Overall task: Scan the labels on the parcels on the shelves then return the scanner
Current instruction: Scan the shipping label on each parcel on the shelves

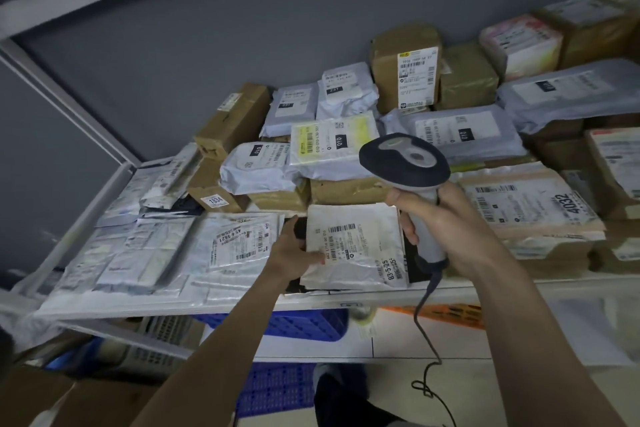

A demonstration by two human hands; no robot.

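Both our forearms are reaching up from the bottom edge toward the shelf. Our right hand is wrapping its fingers tight round the grey handle of the scanner, thumb across the front; scanner is standing upright w/ its dark head above the hand, over the front-middle of the shelf, and its cable is hanging down from the handle base, looping toward the floor. Our left hand is lying on the left edge of the white parcel at the shelf front, thumb pressing on top near the barcode label, other fingers reaching up along the parcel's left edge; we can't tell whether any are tucked underneath. That parcel is sitting flat just below the scanner head, label up, marked 83-5-25.

Just left of it we're seeing a white poly bag w/ a label reading 45 6 5621, and more flat white mailers beyond. Behind, grey bags and brown boxes are stacking up toward the grey wall; one small box is showing 1834. To the right, a taped box is showing 4032. Under the shelf, a blue crate and an orange crate are sitting side by side.
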